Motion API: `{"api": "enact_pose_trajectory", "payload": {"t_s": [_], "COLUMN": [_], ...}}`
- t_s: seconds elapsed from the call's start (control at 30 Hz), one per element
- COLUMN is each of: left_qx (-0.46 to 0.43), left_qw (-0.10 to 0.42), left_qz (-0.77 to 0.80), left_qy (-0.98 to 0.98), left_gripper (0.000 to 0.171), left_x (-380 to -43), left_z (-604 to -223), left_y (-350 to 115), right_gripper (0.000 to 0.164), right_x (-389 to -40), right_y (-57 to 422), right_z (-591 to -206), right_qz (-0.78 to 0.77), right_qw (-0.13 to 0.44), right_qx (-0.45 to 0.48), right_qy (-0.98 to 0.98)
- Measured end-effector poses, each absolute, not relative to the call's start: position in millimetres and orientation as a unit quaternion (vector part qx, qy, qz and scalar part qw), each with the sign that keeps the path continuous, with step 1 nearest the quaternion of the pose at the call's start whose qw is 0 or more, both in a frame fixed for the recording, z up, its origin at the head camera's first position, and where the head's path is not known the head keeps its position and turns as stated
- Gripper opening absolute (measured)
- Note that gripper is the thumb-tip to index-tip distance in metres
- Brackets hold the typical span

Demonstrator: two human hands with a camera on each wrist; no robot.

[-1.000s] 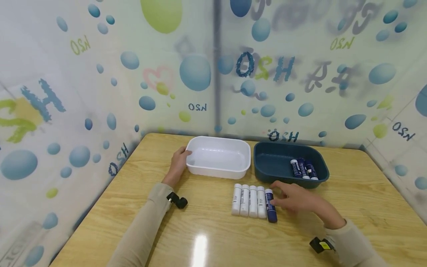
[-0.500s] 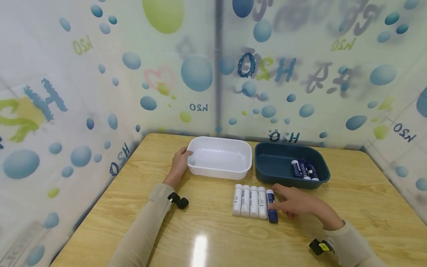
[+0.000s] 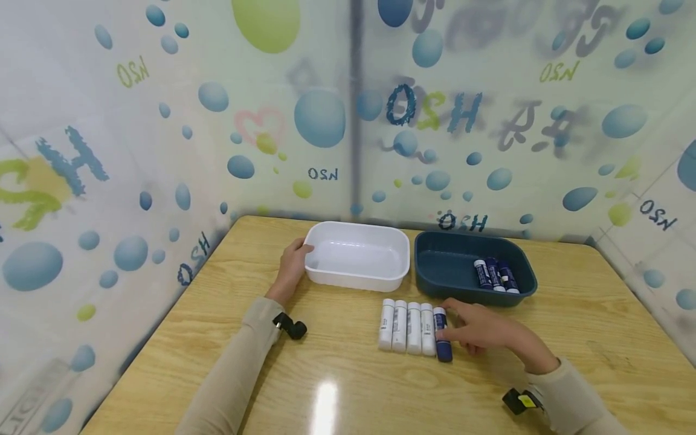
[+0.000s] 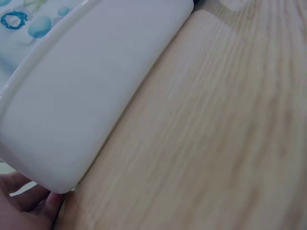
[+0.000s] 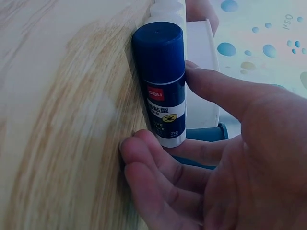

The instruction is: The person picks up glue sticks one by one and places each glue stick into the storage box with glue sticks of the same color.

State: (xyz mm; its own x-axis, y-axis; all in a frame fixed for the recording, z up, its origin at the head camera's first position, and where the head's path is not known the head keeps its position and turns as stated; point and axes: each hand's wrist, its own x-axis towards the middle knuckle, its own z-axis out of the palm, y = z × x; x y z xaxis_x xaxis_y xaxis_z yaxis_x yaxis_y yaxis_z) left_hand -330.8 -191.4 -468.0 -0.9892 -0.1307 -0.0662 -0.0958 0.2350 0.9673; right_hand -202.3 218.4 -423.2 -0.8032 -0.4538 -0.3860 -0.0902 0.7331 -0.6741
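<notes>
In the head view, my left hand point(image 3: 292, 266) grips the left end of a white plastic bin point(image 3: 356, 283), thumb over the rim. The left wrist view shows its fingers at the lower corner of the bin point(image 4: 96, 81). My right hand point(image 3: 486, 329) pinches a dark blue glue stick point(image 3: 443, 349) lying on the table, at the right end of a row of several white tubes point(image 3: 399, 329). In the right wrist view, the thumb lies along one side of the glue stick point(image 5: 159, 57) and the index finger is at its white end; the other fingers curl below.
A dark teal bin point(image 3: 462, 292) stands right of the white one, with three blue-and-white glue sticks point(image 3: 493, 275) at its right end. Both bins stand near the back edge of the wooden table point(image 3: 337, 350), before a patterned curtain point(image 3: 304, 72).
My right thumb has moved slightly left onto the blue glue stick. The left hand, the bins and the row of tubes stay in place.
</notes>
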Motion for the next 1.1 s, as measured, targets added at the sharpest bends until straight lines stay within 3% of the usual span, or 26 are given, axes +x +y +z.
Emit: {"api": "enact_pose_trajectory", "payload": {"t_s": [1.1], "left_qx": [0.069], "left_qw": [0.022], "left_qz": [-0.613], "left_qy": [-0.787], "left_gripper": [0.052], "left_x": [-329.4], "left_z": [-466.3], "left_y": [-190.9], "right_gripper": [0.068], "right_x": [-202.4], "right_y": [215.1], "right_z": [-424.4], "right_qz": [-0.326], "right_qw": [0.264], "right_qx": [-0.146], "right_qy": [0.896]}}
